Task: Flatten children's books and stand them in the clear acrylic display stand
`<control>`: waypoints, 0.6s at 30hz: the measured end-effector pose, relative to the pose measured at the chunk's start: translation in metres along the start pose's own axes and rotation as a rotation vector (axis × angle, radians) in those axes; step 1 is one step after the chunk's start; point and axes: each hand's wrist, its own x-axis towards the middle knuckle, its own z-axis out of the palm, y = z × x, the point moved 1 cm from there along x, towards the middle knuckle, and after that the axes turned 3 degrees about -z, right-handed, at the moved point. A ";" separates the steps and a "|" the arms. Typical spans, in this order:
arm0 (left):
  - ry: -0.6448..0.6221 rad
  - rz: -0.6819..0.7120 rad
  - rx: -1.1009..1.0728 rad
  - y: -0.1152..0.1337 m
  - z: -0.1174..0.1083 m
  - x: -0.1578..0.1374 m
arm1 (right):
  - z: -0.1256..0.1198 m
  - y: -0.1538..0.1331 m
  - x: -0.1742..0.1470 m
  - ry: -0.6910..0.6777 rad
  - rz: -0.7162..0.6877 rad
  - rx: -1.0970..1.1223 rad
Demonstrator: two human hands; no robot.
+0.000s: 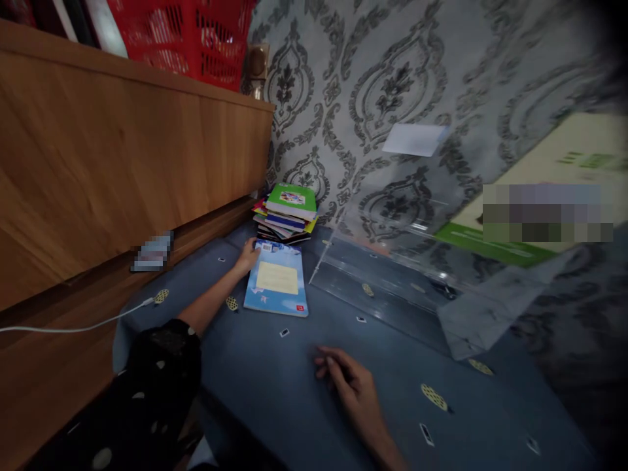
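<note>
A light-blue notebook (pixel 278 301) with a cream label panel lies on the dark blue patterned cloth. My left hand (pixel 246 257) grips its upper left edge, the fingers partly hidden there. Just behind the notebook rises a stack of books and notebooks (pixel 284 222), topped by a green book (pixel 293 197). My right hand (pixel 347 381) hovers over or rests on the cloth nearer to me; which, I cannot tell. Its fingers are loosely bent and somewhat apart, with nothing in them.
To the right stands a clear plastic box (pixel 377 288), with a green and cream printed packet (pixel 540 190) at its far side. A wooden cabinet (pixel 137 150) borders the left, carrying a red basket (pixel 186 39). A white cable (pixel 98 324) reaches the cloth's left edge (pixel 122 347).
</note>
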 end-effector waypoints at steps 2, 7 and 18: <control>-0.052 0.018 0.049 0.003 -0.005 -0.015 | 0.001 -0.001 0.000 0.026 -0.013 -0.002; -0.107 0.065 0.279 0.014 -0.018 -0.061 | 0.000 -0.002 0.000 0.071 -0.050 -0.102; -0.161 0.368 0.925 0.021 -0.009 -0.102 | -0.008 -0.005 0.004 0.119 -0.183 -0.391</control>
